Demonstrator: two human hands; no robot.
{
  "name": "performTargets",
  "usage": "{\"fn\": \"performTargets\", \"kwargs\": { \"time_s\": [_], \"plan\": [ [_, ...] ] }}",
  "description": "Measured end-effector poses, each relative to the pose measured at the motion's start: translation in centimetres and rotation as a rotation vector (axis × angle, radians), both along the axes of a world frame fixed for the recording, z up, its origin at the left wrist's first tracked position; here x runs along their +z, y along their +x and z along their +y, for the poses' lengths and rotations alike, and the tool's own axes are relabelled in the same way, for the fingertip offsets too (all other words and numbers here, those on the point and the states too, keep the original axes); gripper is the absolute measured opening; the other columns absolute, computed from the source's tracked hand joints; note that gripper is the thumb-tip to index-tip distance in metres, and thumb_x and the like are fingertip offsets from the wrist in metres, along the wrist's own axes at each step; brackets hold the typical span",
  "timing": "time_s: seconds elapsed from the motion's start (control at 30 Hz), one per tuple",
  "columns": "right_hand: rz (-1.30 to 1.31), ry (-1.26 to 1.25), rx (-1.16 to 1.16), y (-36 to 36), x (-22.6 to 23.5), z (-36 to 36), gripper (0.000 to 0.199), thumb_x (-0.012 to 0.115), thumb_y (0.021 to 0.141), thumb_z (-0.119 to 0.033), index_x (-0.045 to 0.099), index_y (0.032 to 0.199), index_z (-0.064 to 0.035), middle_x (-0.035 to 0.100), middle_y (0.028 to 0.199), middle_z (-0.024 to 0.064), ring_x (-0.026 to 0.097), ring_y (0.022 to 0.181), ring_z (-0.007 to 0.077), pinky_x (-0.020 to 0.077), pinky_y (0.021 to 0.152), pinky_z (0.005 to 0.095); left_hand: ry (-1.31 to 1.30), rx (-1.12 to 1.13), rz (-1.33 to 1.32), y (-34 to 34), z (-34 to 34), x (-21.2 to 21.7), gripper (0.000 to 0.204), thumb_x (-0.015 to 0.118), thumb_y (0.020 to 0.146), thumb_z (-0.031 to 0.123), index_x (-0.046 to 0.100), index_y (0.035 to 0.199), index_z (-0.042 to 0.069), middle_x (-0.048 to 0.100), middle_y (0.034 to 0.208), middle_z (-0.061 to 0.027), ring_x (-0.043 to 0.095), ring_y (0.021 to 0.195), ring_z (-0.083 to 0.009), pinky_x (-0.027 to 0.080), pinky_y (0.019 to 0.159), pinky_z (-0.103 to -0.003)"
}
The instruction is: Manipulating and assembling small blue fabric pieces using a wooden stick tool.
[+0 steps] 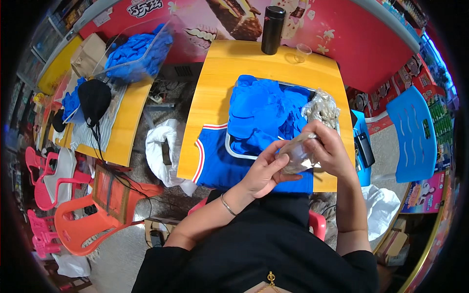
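Note:
Above the table's near edge, my left hand (266, 171) and my right hand (328, 150) hold a small clear plastic bag (296, 152) between them. My left thumb presses on its side, and my right fingers pinch its upper part. What the bag contains is too small to make out. Just beyond lies a metal-rimmed tray (244, 156) heaped with thin blue fabric pieces (256, 110). A crumpled clear bag (323, 108) with brownish contents rests at the tray's right side. Under my hands a blue garment (220, 158) with red and white trim covers the table's front.
A black flask (273, 30) and a clear cup (302, 52) stand at the yellow table's (215, 73) far end. To the left, a second table bears a clear bin (139, 56) of blue pieces. An orange chair (78, 227) and a blue chair (413, 134) flank me.

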State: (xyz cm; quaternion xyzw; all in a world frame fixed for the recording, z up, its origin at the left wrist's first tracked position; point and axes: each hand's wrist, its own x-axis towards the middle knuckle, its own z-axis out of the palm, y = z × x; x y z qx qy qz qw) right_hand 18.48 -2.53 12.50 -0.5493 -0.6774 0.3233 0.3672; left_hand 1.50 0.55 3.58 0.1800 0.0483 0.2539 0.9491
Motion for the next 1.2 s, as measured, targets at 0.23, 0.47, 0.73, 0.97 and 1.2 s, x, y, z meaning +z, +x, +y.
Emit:
{"fn": "performTargets", "kwargs": {
  "time_s": [0.23,0.47,0.73,0.97,1.2],
  "plan": [
    [0.132,0.218,-0.293,0.7,-3.7,-1.3,0.006,0.051,0.082,0.001,0.054,0.088,-0.0014,0.058,0.070,0.0077,0.059,0.063,0.0158,0.0448,0.057,0.0252,0.632,0.429,0.349,0.4,0.9,0.6,0.030,0.057,0.087,0.007,0.045,0.115,0.002,0.060,0.100,-0.0060,0.054,0.094,-0.0077,0.045,0.078,-0.022],
    [0.270,0.175,-0.428,-1.3,-3.9,-1.4,0.018,0.048,0.085,0.001,0.056,0.100,-0.0025,0.056,0.071,0.0050,0.053,0.062,0.0099,0.0424,0.058,0.0234,0.366,0.506,0.329,1.8,-0.4,-0.2,0.017,0.050,0.093,0.014,0.043,0.106,0.005,0.051,0.096,-0.0022,0.050,0.082,-0.0062,0.041,0.078,-0.021],
    [0.793,-0.276,-0.252,-1.4,-8.3,-3.5,0.010,0.055,0.088,-0.016,0.052,0.089,-0.0064,0.050,0.080,-0.0017,0.046,0.075,0.0070,0.0384,0.068,0.0210,0.445,0.371,0.422,1.4,-0.4,-1.6,0.020,0.046,0.095,0.020,0.039,0.110,0.009,0.051,0.086,-0.0044,0.049,0.055,-0.0060,0.037,0.037,-0.018],
    [0.386,-0.142,-0.367,-2.1,-9.3,-4.0,0.014,0.057,0.086,-0.010,0.049,0.097,-0.0044,0.055,0.085,0.0035,0.051,0.076,0.0092,0.0414,0.066,0.0234,0.518,0.290,0.558,0.9,-0.8,-2.2,0.016,0.048,0.094,0.018,0.043,0.107,0.009,0.051,0.077,-0.0011,0.047,0.054,-0.0038,0.036,0.040,-0.018],
    [-0.063,-0.040,-0.021,-1.7,-8.0,-5.4,0.060,0.076,0.068,-0.026,0.048,0.116,-0.0035,0.060,0.094,0.0184,0.059,0.087,0.0365,0.0477,0.071,0.0383,0.787,0.303,0.624,0.0,-1.3,-5.1,0.013,0.051,0.092,0.014,0.046,0.102,0.007,0.050,0.078,-0.0009,0.045,0.070,-0.0032,0.040,0.057,-0.020]
  ]
}}
